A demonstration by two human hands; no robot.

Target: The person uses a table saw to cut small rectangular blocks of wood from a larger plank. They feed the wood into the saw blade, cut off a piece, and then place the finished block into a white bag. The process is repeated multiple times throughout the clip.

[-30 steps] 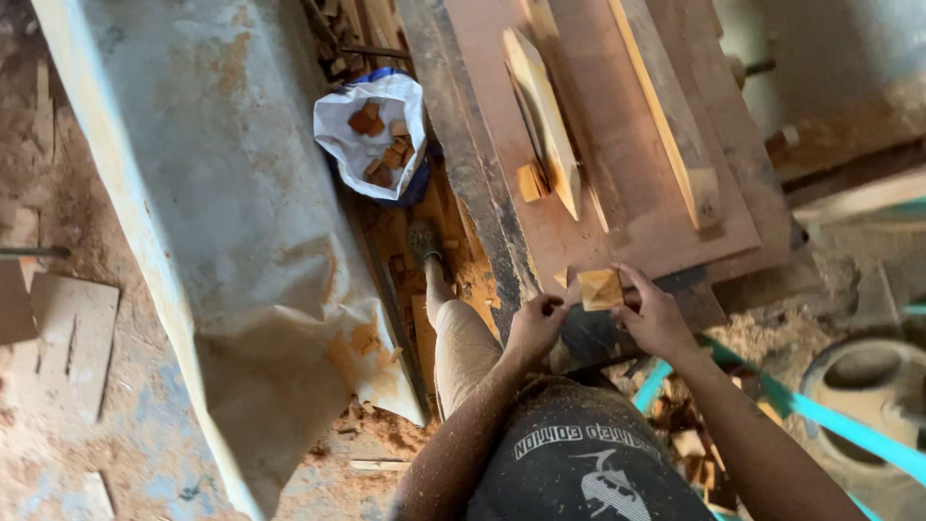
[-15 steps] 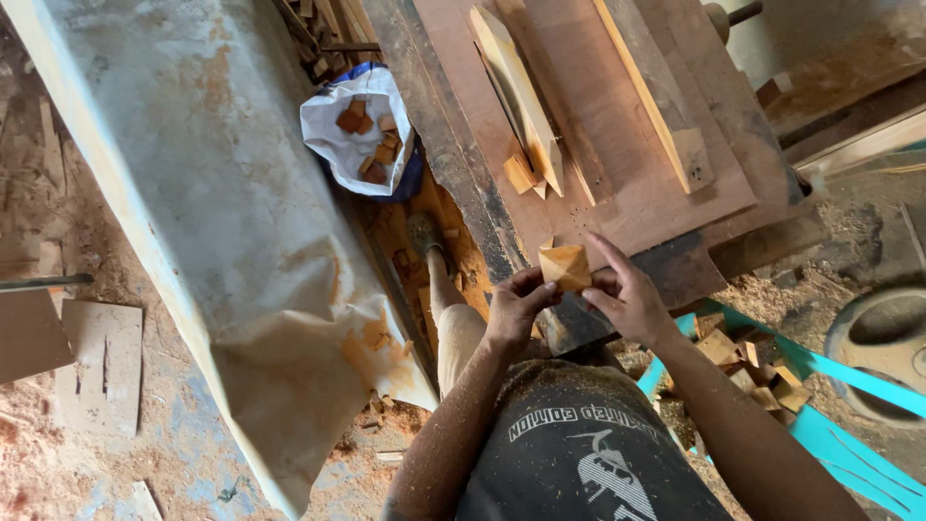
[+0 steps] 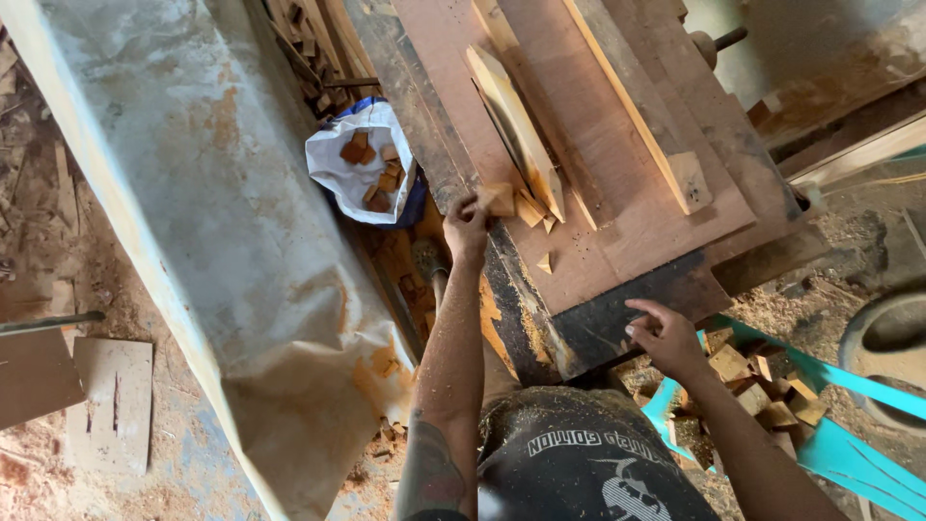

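Taking the saw surface [image 3: 617,241] as our landmark and reading from left to right, we first see a grey sheet-covered slab [image 3: 193,222] well to its left, then a white bag [image 3: 362,169] of small wood offcuts just beside its left edge. Our left hand [image 3: 468,227] reaches onto that edge, its fingers [image 3: 475,207] clamped on a small wooden block [image 3: 500,198] that sits on the surface, touching the near end of the pale wooden guard [image 3: 516,130] over the cutting line. A few triangular chips [image 3: 545,260] lie just behind it. To do this well, we judge the block should lie flat and square against the guide, with fingertips kept to its outer edge, clear of the cutting line. Our right hand [image 3: 666,338] hovers at the near corner of the surface, fingers apart and empty, above a pile of cut blocks [image 3: 752,376] below.
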